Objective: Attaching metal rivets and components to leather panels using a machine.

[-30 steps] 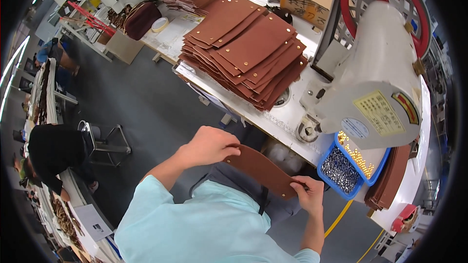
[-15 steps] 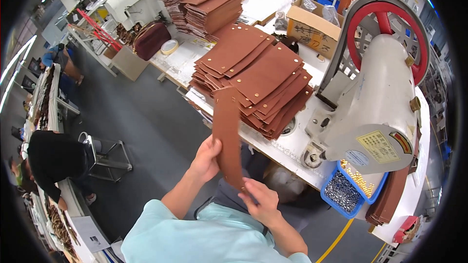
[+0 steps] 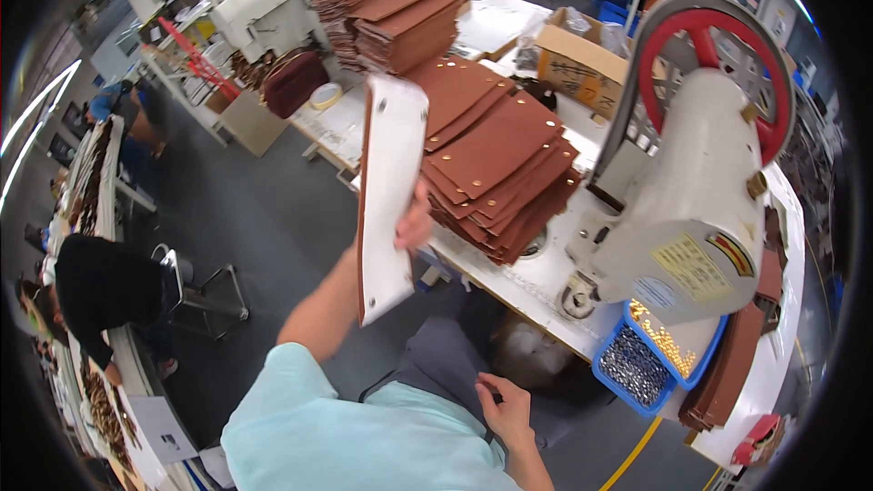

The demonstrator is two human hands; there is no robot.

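Observation:
My left hand (image 3: pixel 414 223) is closed on the right edge of a leather panel (image 3: pixel 393 173), held tilted upright beside the table edge. The panel's white side faces me, with metal studs near its corners and a brown rim along its edge. Just right of it lies a wide stack of brown leather panels (image 3: pixel 496 150) with gold-coloured studs. Low over my lap, my right hand (image 3: pixel 506 407) hangs with loosely bent fingers, and nothing shows in it.
A grey press machine (image 3: pixel 696 182) with a red wheel (image 3: pixel 650 82) stands right of the stack. Blue trays (image 3: pixel 627 400) of small metal studs sit below it. Farther back are taller leather stacks (image 3: pixel 409 32), a cardboard box (image 3: pixel 582 68) and a tape roll (image 3: pixel 326 96). Someone in black (image 3: pixel 109 295) bends at the left.
My left hand has raised the panel and turned it from its brown face to its white side. My right hand has let go of it and moved down to the right.

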